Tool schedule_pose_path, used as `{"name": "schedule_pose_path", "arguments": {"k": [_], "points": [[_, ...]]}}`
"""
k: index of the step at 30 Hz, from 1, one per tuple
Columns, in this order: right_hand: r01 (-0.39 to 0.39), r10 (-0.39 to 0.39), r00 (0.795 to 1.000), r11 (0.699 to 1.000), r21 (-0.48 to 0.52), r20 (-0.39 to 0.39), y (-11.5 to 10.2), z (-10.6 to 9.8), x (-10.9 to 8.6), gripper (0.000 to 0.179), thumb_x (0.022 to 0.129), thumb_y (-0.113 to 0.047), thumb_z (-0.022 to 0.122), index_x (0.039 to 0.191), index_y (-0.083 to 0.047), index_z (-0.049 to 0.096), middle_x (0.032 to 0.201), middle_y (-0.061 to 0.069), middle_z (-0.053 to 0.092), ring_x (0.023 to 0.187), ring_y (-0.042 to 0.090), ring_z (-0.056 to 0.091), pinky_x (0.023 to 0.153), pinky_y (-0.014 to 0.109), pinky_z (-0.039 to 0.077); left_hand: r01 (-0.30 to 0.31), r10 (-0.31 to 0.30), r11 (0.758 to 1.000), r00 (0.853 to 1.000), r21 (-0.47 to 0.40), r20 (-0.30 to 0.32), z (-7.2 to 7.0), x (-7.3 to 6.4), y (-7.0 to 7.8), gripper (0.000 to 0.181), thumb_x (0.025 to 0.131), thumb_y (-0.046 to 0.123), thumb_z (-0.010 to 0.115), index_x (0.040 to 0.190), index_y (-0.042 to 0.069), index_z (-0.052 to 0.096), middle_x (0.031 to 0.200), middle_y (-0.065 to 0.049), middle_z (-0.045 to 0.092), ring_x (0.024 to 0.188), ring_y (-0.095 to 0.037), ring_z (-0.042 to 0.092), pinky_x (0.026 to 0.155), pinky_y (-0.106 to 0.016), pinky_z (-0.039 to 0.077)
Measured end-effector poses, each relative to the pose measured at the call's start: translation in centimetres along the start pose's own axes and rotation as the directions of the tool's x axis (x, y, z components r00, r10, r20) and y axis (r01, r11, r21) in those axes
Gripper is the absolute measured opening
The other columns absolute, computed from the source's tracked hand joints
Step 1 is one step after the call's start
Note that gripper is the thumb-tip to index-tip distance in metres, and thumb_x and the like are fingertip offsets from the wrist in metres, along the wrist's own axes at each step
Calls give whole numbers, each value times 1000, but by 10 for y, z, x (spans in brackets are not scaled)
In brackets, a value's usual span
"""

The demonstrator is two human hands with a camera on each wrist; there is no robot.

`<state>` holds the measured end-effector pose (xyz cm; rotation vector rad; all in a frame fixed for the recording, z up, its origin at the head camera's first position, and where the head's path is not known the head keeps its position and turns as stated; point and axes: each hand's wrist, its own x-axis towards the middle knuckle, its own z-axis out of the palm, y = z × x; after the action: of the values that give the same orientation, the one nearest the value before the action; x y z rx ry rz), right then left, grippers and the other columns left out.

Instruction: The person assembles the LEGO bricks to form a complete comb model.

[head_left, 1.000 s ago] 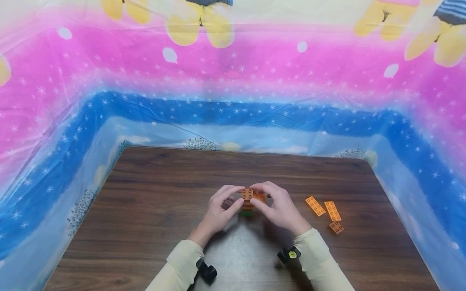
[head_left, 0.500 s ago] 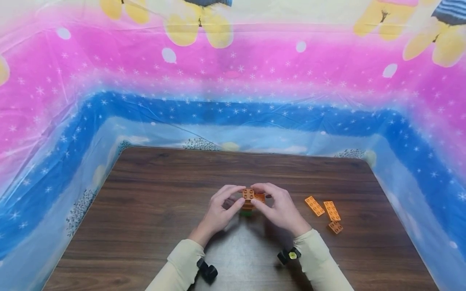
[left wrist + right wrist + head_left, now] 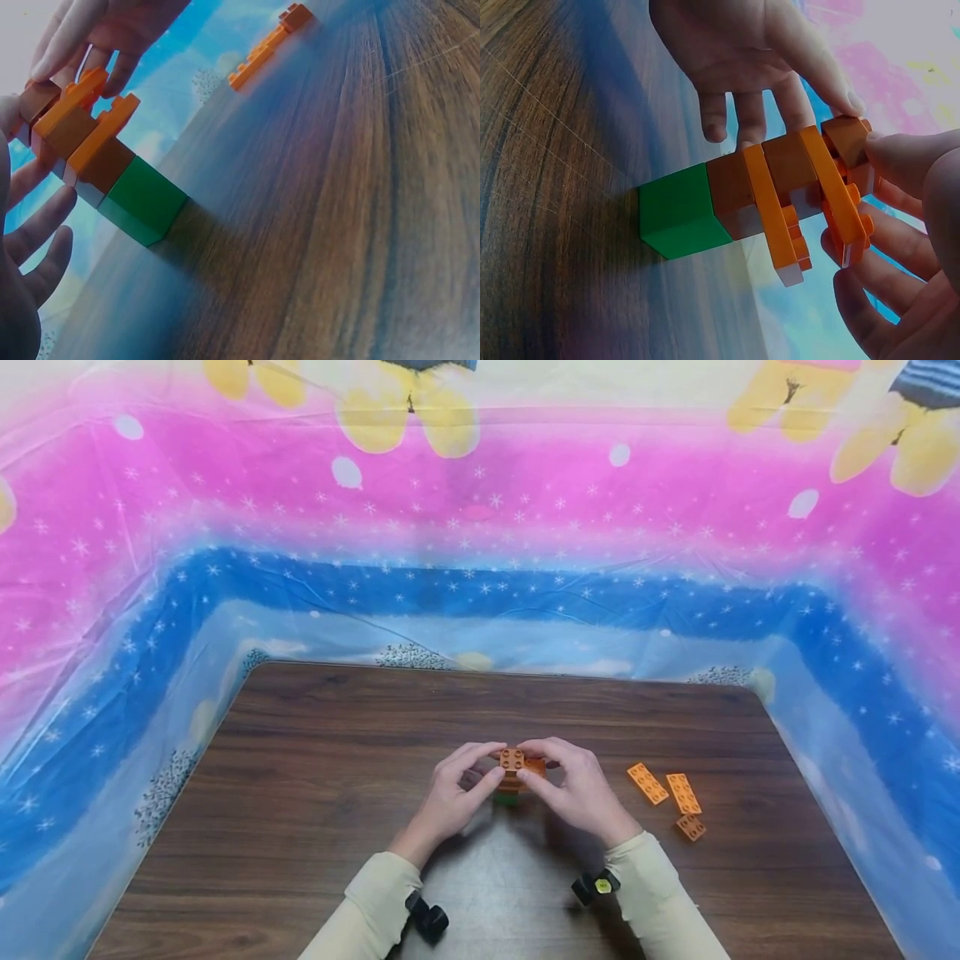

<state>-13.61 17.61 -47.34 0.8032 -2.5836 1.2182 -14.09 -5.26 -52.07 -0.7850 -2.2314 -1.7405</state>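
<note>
Brick tower [image 3: 761,180] stands upright on the tabletop [image 3: 360,718], green block [image 3: 682,214] lowest. Grip: left hand [image 3: 450,789] and right hand [image 3: 576,785] both pinch its topmost brown brick [image 3: 512,759] — two loose orange bricks [image 3: 683,794] and a loose brown brick [image 3: 691,827] lie apart, to the right.

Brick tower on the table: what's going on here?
A person's left grip and right grip hold the top brown block of a toy-brick tower standing on the table. Below it are orange plates and brown blocks on a green base. Whether that top block is fully seated is hard to tell. Two loose orange plates and another brown block lie to the right.
</note>
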Motion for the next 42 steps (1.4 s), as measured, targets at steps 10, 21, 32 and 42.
{"name": "schedule_pose_path", "arguments": {"k": [10, 21, 32, 42], "points": [[19, -19, 1000, 1000, -13, -6, 1, 1, 0, 31, 97, -21, 78, 126, -14, 71, 117, 0, 74, 103, 13, 71, 86, 49, 62, 11, -11, 1000, 1000, 7, 9, -1, 0, -1, 33, 103, 17, 69, 136, 9, 68, 122, -1, 70, 97, -21, 72, 79, -36, 62], [-11, 11, 1000, 1000, -12, -2, -1, 2, 0, 30, 96, -20, 79, 124, -13, 72, 117, 1, 74, 102, 14, 71, 86, 45, 62, -40, 40, 999, 999, 17, 11, 0, 1, -5, 32, 103, 14, 69, 134, 8, 69, 121, -2, 70, 95, -16, 71, 76, -36, 62], [-23, 23, 1000, 1000, 3, 2, -2, 0, -1, 29, 97, -19, 78, 124, -14, 73, 116, 0, 73, 101, 12, 70, 86, 43, 62, -82, 84, 996, 995, 38, -49, 7, -1, -4, 34, 97, 1, 72, 131, 7, 70, 120, -10, 71, 89, -24, 71, 70, -43, 62], [-39, 39, 999, 999, 6, -4, -2, 2, -2, 30, 97, -21, 78, 126, -14, 71, 119, 1, 73, 103, 14, 70, 88, 48, 61, -65, 66, 998, 996, 9, -59, 3, 2, 29, 31, 97, -5, 69, 127, -2, 69, 117, -18, 70, 89, -34, 71, 71, -45, 62]]}}
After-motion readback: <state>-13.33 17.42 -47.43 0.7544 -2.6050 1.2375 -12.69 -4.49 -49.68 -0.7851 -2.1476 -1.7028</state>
